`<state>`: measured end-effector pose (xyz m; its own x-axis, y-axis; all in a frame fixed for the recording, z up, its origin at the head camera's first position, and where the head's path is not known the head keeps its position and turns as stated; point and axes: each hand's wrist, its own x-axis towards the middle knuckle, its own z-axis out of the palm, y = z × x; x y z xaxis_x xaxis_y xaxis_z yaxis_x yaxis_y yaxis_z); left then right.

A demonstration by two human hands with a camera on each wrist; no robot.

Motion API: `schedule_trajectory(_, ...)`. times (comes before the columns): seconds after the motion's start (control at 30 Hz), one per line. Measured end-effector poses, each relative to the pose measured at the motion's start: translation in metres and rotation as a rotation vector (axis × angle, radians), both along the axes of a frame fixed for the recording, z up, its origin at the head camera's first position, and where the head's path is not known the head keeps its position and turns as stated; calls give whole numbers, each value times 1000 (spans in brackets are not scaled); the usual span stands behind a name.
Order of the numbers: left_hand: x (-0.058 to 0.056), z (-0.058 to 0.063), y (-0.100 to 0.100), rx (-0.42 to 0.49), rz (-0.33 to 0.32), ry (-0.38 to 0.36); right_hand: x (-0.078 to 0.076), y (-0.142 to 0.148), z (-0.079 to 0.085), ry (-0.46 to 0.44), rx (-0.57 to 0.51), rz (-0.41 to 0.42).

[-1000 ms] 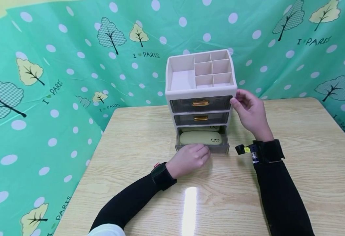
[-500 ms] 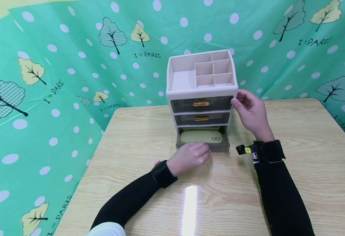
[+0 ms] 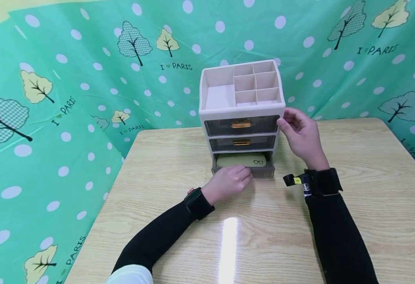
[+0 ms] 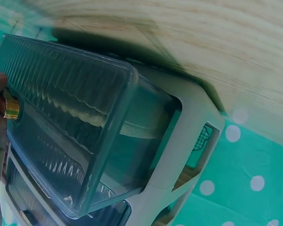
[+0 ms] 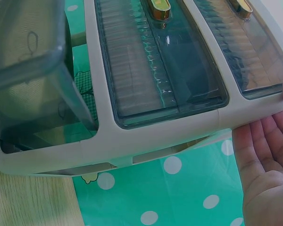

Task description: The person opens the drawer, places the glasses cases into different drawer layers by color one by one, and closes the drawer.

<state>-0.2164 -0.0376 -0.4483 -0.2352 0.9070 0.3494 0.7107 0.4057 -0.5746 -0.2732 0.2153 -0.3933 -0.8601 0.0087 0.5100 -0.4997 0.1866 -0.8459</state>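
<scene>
A white desk organizer (image 3: 242, 112) stands on the table, with three smoky see-through drawers under an open divided top. Its bottom drawer (image 3: 265, 172) is pulled partly out. Inside lies a pale green glasses case (image 3: 239, 159) printed with a small pair of glasses. My left hand (image 3: 230, 183) is at the front of this drawer. In the left wrist view its fingers hold the drawer's gold handle (image 4: 10, 106). My right hand (image 3: 302, 137) grips the organizer's right side, thumb at the front edge by the top drawer (image 5: 264, 61); its fingers (image 5: 264, 136) lie along the side wall.
The wood-grain table (image 3: 164, 165) spreads around the organizer. A green dotted cloth (image 3: 179, 90) with printed trees hangs behind and to the left. From the right wristband a short black strap (image 3: 289, 180) sticks out over the table.
The bottom drawer has slid further into the organizer, with my left hand moving along with it. A second case behind the front one is now out of sight. My right hand stays put.
</scene>
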Motion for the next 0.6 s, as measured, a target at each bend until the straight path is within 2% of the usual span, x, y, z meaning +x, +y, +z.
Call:
schedule_trajectory(0.17, -5, -1, 1, 6, 2, -8, 1, 0, 0, 0, 3, -3)
schedule_trajectory(0.4, -13, -2, 3, 2, 22, -67, 0, -1, -1, 2, -1, -1)
schedule_trajectory(0.6, -19, 0, 4, 2, 33, -89, 0, -1, 0, 4, -3, -2)
